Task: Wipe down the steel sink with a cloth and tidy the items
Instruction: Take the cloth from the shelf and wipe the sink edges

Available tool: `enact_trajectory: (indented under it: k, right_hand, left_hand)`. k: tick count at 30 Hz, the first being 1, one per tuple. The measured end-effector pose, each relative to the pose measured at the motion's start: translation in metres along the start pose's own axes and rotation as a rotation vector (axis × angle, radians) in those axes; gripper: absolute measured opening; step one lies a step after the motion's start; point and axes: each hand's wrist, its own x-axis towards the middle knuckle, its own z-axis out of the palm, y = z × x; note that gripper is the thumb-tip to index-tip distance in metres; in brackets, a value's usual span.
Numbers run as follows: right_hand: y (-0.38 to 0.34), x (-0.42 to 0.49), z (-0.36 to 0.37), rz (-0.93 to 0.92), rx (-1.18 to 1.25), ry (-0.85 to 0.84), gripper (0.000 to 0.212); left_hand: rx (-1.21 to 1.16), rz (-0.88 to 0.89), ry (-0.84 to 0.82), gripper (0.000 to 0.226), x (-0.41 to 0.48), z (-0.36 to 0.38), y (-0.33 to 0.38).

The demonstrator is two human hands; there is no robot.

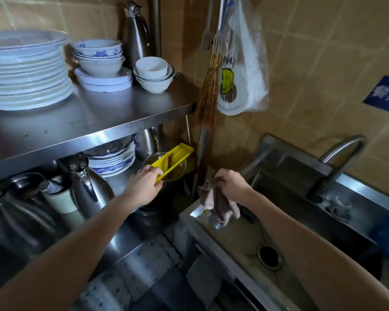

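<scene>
- We're on the tidying half of the job: the left hand (pixel 145 182) is out to the left of the sink (pixel 238 234), reaching into the lower shelf (pixel 119 179) of the steel rack with a yellow slicer (pixel 174 160).
- The left fingers (pixel 154 173) are wrapped round the slicer's near end, a firm grasp. Its far end angles up and away from the sink, over a bowl (pixel 179 170); resting on it or just above, we cannot tell.
- The right hand (pixel 231 184) hovers above the sink's left rim, its fingers (pixel 219 176) pinched on the top of the cloth (pixel 218 204).
- The cloth hangs bunched, its tail near that rim's corner, not spread on steel.
- Inside the sink the floor looks smeared around the drain (pixel 269 257), so we judge the wiping unfinished.
- Next, we reckon: find the slicer a steady resting spot on that crowded shelf and let go without knocking the bowl. Then the cloth has to drop into the sink and open flat before any wiping counts.
</scene>
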Motion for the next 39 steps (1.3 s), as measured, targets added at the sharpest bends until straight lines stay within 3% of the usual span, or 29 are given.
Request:
enact_trajectory:
  k: [12,18,27,32,39]
  right_hand:
    - [-0.016,-0.001,0.064,-0.028,0.133,-0.171,0.019]
    - [0.019,0.016,0.104,0.103,0.108,-0.266,0.026]
    - [0.055,0.036,0.119,0.245,0.099,-0.117,0.027]
    - [0.038,0.025,0.129,0.214,0.111,-0.031,0.022]
    - [0.014,0.007,0.147,0.129,0.102,-0.055,0.019]
  left_hand:
    - [-0.029,-0.082,-0.036,0.03,-0.016,0.033,-0.025]
    - [0.012,-0.197,-0.101,0.03,-0.031,0.059,-0.047]
    - [0.012,-0.252,-0.102,0.03,-0.036,0.081,-0.056]
    - [-0.018,-0.214,-0.131,0.03,-0.026,0.087,-0.05]
    - [-0.027,-0.24,-0.161,0.031,-0.028,0.097,-0.044]
